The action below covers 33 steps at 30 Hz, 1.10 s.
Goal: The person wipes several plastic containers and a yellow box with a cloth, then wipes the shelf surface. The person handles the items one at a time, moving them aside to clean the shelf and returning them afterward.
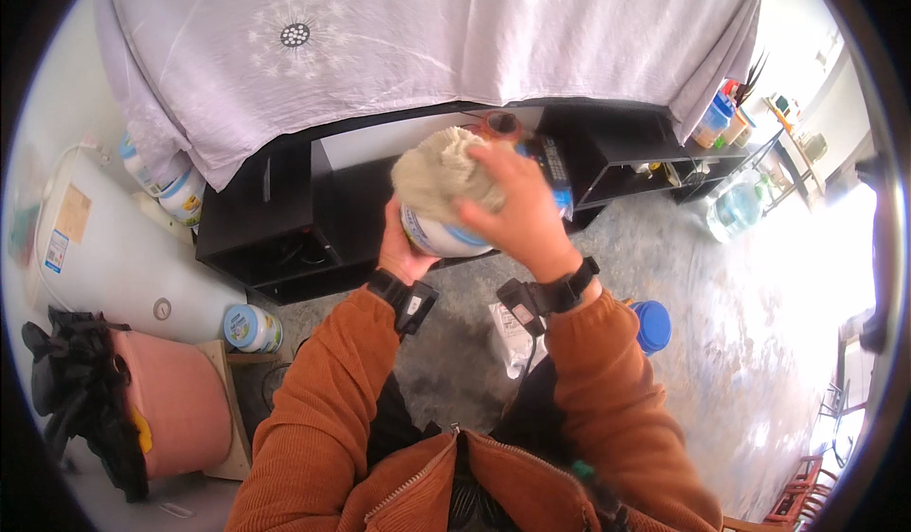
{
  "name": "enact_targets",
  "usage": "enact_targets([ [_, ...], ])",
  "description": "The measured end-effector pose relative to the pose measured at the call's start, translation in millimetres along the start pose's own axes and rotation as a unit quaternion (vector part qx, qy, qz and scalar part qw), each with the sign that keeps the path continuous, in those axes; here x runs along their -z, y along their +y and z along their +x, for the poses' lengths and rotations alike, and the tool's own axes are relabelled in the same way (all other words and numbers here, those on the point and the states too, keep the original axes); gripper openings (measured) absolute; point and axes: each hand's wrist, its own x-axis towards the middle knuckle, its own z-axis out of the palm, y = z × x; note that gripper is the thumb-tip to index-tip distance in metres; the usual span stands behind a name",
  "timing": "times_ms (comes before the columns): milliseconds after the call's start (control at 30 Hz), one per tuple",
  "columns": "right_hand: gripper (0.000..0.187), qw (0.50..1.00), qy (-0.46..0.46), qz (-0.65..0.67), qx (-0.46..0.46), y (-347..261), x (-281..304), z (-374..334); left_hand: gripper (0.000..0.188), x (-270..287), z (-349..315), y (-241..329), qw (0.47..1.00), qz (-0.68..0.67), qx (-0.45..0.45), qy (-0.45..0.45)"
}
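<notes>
In front of me, at the black low cabinet, my left hand (403,244) is wrapped round the side of a white and blue plastic tub (438,238). A crumpled beige cloth (435,179) covers much of the tub's top. From the right, my right hand (520,207) grips the cloth and presses it to the tub; its fingers are slightly blurred. Dark straps with small boxes circle both my wrists. Just beyond the right hand are a round orange object (501,124) and a dark remote control (548,162).
A lilac cloth with dandelion prints (380,48) hangs above the black cabinet (251,214). Left are a pink bin (176,404) with a black bag and a lidded tub (252,329). On the floor stand a white packet (514,340), a blue-lidded container (652,326) and a clear bottle (735,207).
</notes>
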Motion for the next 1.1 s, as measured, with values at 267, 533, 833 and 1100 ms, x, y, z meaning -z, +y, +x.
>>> enact_targets([
  [267,0.043,0.952,0.082,0.187,-0.229,60.7,-2.7,-0.6,0.067,8.7,-4.9,-13.1,0.995,0.039,0.048,0.074],
  [533,0.030,0.913,-0.002,0.336,-0.233,131.5,-26.7,-21.9,0.068,-6.3,-7.9,-18.6,0.998,0.019,0.063,0.024],
  [833,0.030,0.802,0.070,0.518,-0.290,71.9,-5.0,-4.8,0.061,-33.2,-15.9,-13.9,0.998,-0.015,0.053,0.010],
  [1100,0.041,0.869,0.182,0.409,-0.210,24.9,-46.7,-32.1,0.068,-28.5,-11.4,-2.5,0.999,-0.033,-0.011,-0.007],
])
